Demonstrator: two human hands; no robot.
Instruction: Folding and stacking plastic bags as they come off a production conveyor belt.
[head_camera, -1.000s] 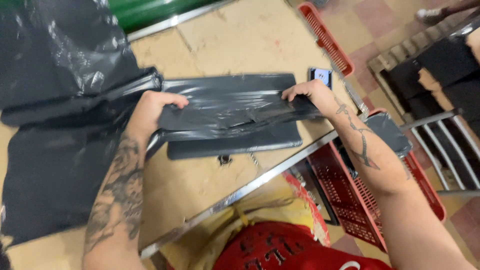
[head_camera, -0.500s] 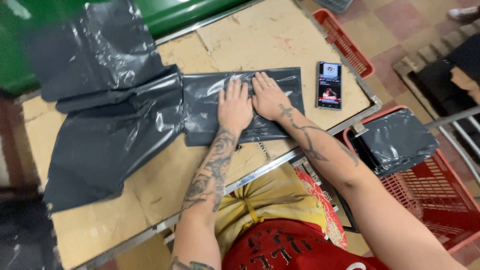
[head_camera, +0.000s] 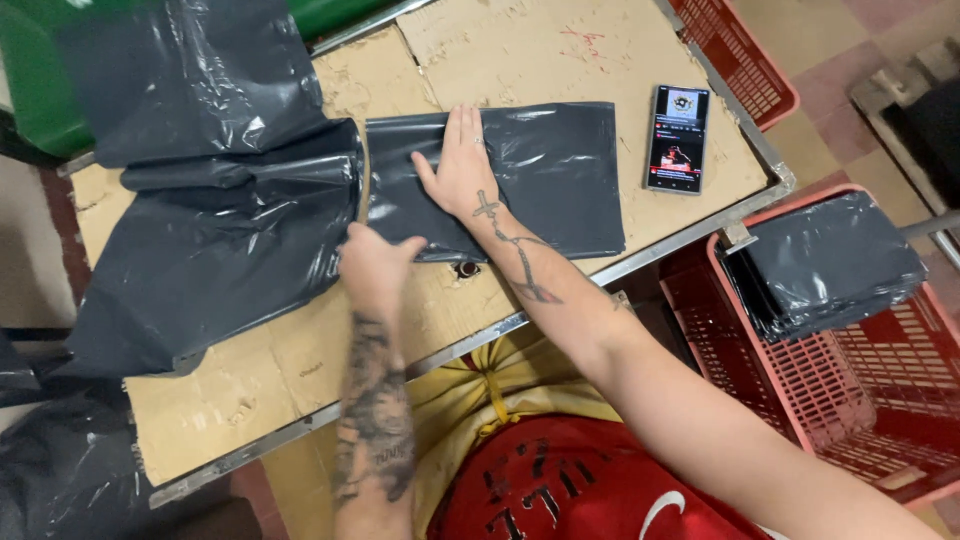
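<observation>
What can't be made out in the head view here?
- Left hand fingertips: curled over the bag's near corner; grip unclear.
- Folded dark bag: layer count hidden under the flat right hand.
- Phone screen: too small to make out.
- Bag stack in the red basket: count unreadable.

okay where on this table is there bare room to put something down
Bare cardboard shows on the table beyond the folded bag and the phone, and at the near left corner below the loose bags. The middle is crowded: right hand flat on the folded bag, left hand at its near edge.
</observation>
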